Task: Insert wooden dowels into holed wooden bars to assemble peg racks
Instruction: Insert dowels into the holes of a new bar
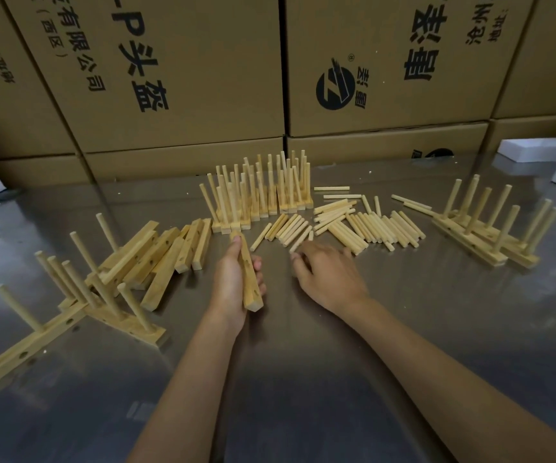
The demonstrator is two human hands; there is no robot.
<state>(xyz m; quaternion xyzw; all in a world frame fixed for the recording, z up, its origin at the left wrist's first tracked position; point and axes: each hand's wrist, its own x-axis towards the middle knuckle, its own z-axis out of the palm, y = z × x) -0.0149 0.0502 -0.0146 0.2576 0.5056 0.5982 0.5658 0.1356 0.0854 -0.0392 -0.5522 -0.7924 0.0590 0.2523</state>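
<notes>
My left hand [233,282] grips a holed wooden bar [251,289] with no pegs in it, held lengthwise near the table's middle. My right hand [326,275] lies palm down just right of it, fingers curled at the near edge of the loose dowels [353,225]. Whether those fingers hold a dowel is hidden. Plain holed bars [169,252] lie piled to the left of my left hand.
Finished peg racks stand packed at the back centre [260,192]. More racks lie at the left [79,295] and right [490,228]. Cardboard boxes [387,61] wall off the back of the metal table [303,379]. White boxes [533,152] sit at the far right.
</notes>
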